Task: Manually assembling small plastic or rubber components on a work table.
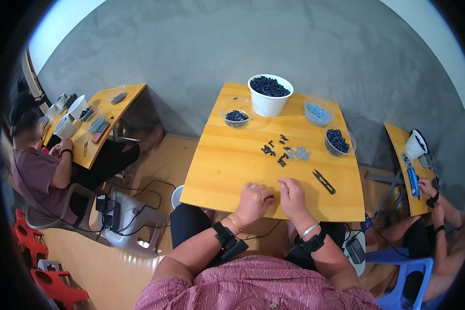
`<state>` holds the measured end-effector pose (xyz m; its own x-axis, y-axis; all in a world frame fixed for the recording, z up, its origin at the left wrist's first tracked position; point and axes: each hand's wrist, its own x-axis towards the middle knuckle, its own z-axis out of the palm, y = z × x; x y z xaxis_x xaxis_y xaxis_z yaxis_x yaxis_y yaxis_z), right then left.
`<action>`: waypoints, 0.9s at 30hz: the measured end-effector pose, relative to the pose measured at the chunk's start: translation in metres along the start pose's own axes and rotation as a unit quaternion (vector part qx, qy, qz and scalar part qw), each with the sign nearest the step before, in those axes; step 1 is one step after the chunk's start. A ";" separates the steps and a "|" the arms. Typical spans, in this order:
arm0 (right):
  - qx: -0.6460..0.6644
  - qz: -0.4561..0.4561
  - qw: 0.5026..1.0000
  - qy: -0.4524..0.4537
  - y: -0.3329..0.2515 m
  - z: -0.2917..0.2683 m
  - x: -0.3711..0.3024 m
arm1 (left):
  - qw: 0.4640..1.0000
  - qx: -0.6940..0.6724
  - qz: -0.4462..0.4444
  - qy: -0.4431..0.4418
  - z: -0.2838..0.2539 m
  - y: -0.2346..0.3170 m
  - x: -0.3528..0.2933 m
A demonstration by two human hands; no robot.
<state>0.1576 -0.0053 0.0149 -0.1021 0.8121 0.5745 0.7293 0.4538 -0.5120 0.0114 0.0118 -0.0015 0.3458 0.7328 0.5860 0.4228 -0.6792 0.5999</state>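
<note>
At the near edge of the yellow wooden table (217, 165), my left hand (255, 199) and my right hand (293, 197) rest close together. Both have curled fingers, and whatever they may hold is hidden. Ahead of them lie several small dark plastic pieces (268, 150) beside a little pile of pale grey-blue pieces (299, 153). To the right of my right hand is a pair of black thread snips (324, 182), lying on the tabletop.
A white bucket (268, 106) heaped with dark pieces stands at the back. Clear tubs hold dark pieces (236, 117), light blue pieces (318, 112) and more dark pieces (337, 140). Other people work at a left table (132, 95) and a right table (398, 144). A grey stool (134, 227) carries cables.
</note>
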 end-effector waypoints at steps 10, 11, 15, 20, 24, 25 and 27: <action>-0.084 0.048 0.995 -0.037 0.009 0.027 0.014 | 0.999 -0.004 0.013 -0.044 0.004 -0.004 0.003; -0.086 0.052 0.994 -0.037 0.008 0.027 0.014 | 0.999 -0.007 0.012 -0.047 0.005 -0.005 0.002; -0.097 0.062 0.993 -0.037 0.007 0.031 0.014 | 0.999 -0.002 -0.013 -0.045 0.006 -0.007 0.001; -0.114 0.072 0.990 -0.033 0.009 0.029 0.013 | 0.999 0.005 -0.002 -0.039 0.009 -0.004 0.002; -0.030 0.091 0.995 0.017 0.018 0.034 0.007 | 0.999 0.017 0.015 -0.038 0.005 0.001 0.002; 0.066 0.123 0.989 0.054 0.020 0.032 0.005 | 0.999 0.031 0.028 -0.034 0.002 0.003 0.002; 0.138 0.141 0.977 0.081 0.008 0.017 0.000 | 0.994 -0.079 -0.081 -0.014 0.003 -0.007 -0.011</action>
<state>0.1520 0.0053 -0.0003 0.2014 0.8601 0.4688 0.5004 0.3211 -0.8040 0.0068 0.0082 -0.0139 0.3073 0.8323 0.4613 0.3390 -0.5487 0.7642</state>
